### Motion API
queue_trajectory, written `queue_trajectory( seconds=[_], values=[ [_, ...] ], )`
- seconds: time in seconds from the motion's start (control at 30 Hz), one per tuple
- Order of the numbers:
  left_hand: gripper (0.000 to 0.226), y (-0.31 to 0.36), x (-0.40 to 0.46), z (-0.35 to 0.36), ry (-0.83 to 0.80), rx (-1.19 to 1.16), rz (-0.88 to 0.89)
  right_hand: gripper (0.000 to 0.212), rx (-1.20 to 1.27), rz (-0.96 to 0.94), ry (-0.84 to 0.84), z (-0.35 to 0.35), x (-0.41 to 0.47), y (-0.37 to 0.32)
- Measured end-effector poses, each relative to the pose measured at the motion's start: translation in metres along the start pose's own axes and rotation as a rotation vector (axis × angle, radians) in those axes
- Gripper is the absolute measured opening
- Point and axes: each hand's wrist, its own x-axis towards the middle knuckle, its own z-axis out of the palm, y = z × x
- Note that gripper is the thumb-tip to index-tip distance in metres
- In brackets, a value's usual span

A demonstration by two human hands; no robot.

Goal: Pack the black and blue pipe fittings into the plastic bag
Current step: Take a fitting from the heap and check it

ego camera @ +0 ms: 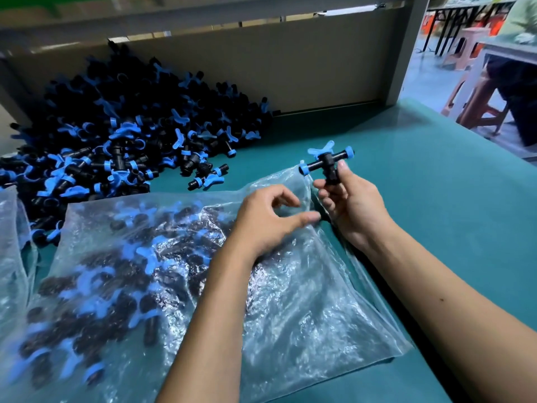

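Two plastic bags lie before me on the teal worktop: at the far left edge I see part of a second bag, and just beside it the main plastic bag, flat on its side and holding many black and blue fittings in its left half. Behind both, toward the grey back panel, rises the loose pile of pipe fittings, its front edge touching the bags. Near the middle, my left hand rests on the upper right part of the main bag close to its mouth, fingers curled, thumb and forefinger drawn together at the film; I cannot tell whether they actually pinch the plastic. Just to the right, my right hand pinches one tee-shaped fitting by its lower black stem, held upright above the bag's raised mouth edge, with a blue ring at each end of its crossbar and a blue winged handle on top. At far right, beyond the worktop, stand a pink stool and a further table.
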Motion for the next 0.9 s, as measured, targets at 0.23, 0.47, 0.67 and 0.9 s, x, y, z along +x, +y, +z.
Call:
queue_trajectory(
  seconds=[0.23,0.47,0.67,0.9],
  values=[
    [0.033,-0.006,0.004,0.000,-0.121,0.141,-0.100,0.022,0.114,0.047,-0.013,-0.002,-0.001,-0.004],
    [0.018,-0.004,0.002,-0.007,0.028,-0.134,-0.047,0.006,0.180,0.028,-0.079,-0.006,0.000,-0.005],
    [0.028,0.000,0.003,-0.021,0.210,-0.651,-0.004,0.015,-0.156,-0.079,-0.255,-0.002,-0.005,0.003],
    [0.025,0.016,0.003,-0.033,0.237,-0.690,0.200,0.019,-0.585,-0.097,-0.618,0.009,-0.021,0.005]
  ],
)
